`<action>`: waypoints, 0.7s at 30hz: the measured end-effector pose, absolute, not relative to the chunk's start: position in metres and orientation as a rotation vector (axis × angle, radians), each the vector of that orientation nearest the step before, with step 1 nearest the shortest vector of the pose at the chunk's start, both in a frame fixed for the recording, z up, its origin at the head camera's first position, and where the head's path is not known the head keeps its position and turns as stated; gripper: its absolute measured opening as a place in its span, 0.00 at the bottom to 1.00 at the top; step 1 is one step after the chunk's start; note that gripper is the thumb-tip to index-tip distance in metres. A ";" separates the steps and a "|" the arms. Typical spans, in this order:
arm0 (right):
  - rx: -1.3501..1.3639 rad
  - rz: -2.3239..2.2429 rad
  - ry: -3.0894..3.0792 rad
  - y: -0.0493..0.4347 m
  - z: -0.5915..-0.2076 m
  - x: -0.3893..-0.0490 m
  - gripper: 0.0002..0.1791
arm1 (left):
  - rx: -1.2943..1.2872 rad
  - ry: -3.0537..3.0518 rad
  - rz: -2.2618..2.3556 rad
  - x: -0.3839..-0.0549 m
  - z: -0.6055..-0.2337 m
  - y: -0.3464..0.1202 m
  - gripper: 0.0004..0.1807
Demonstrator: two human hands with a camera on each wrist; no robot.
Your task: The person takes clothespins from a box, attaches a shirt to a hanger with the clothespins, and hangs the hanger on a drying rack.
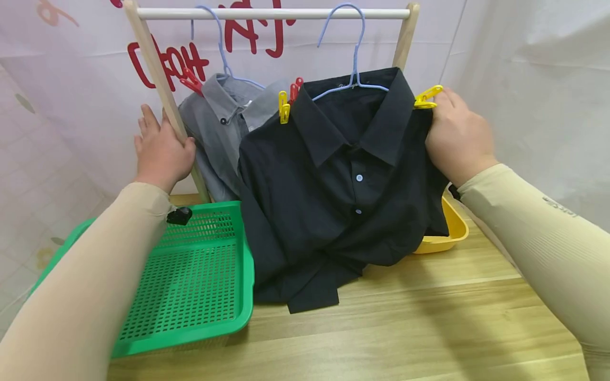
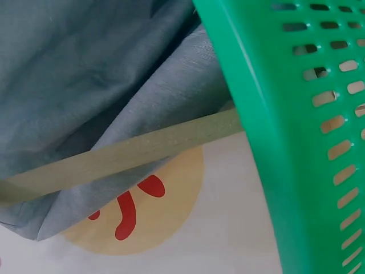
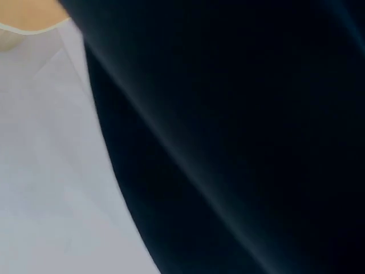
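Observation:
A black collared shirt (image 1: 329,196) hangs on a blue wire hanger (image 1: 355,58), with yellow clothespins at both shoulders. My right hand (image 1: 459,135) grips the shirt's right shoulder edge, knuckles up, right beside the yellow clothespin (image 1: 426,98); the fingertips are hidden. Dark cloth (image 3: 228,114) fills most of the right wrist view. My left hand (image 1: 164,148) touches the rack's wooden left post (image 1: 157,69), its fingers extended behind the post and its thumb across it. Just right of that hand hangs a grey shirt (image 1: 214,121) on another blue hanger, with a red clothespin (image 1: 191,82) at its shoulder.
A green perforated basket (image 1: 245,286) stands on the wooden table (image 1: 381,328) under my left forearm. Behind the black shirt, a yellow basket (image 1: 452,233) is partly hidden. The white rail (image 1: 276,14) spans the top, before a white cloth backdrop with red lettering.

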State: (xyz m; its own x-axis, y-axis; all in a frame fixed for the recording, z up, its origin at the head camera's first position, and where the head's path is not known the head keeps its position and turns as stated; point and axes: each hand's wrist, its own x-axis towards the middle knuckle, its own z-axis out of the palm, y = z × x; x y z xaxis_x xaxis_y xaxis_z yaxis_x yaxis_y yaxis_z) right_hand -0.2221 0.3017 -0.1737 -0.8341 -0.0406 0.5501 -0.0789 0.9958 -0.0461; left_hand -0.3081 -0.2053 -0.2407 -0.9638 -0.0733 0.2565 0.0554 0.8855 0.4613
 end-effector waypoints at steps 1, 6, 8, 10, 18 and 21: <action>0.086 0.087 -2.552 0.299 -0.173 -0.221 0.24 | 0.012 -2.784 -0.699 -0.309 -0.242 -0.205 0.48; 0.046 0.085 -2.590 0.285 -0.165 -0.216 0.25 | 0.018 -2.782 -0.732 -0.311 -0.244 -0.205 0.46; 0.017 0.086 -2.626 0.282 -0.161 -0.218 0.26 | 0.024 -2.781 -0.743 -0.311 -0.244 -0.204 0.46; -0.007 0.079 -2.655 0.280 -0.156 -0.221 0.26 | 0.024 -2.784 -0.752 -0.311 -0.244 -0.204 0.46; -0.023 0.015 -2.680 0.277 -0.142 -0.228 0.21 | 0.006 -2.802 -0.772 -0.309 -0.243 -0.204 0.46; -0.023 0.001 -2.680 0.277 -0.138 -0.231 0.21 | 0.003 -2.803 -0.781 -0.308 -0.243 -0.204 0.45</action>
State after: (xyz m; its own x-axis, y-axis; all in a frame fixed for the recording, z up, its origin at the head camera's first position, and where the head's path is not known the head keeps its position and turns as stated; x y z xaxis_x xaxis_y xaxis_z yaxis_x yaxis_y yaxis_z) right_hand -0.2313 0.2769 -0.1378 -0.8952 0.0167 0.4454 0.0164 0.9999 -0.0044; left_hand -0.3080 -0.2045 -0.2426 -0.9733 -0.0634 0.2205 0.0598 0.8577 0.5106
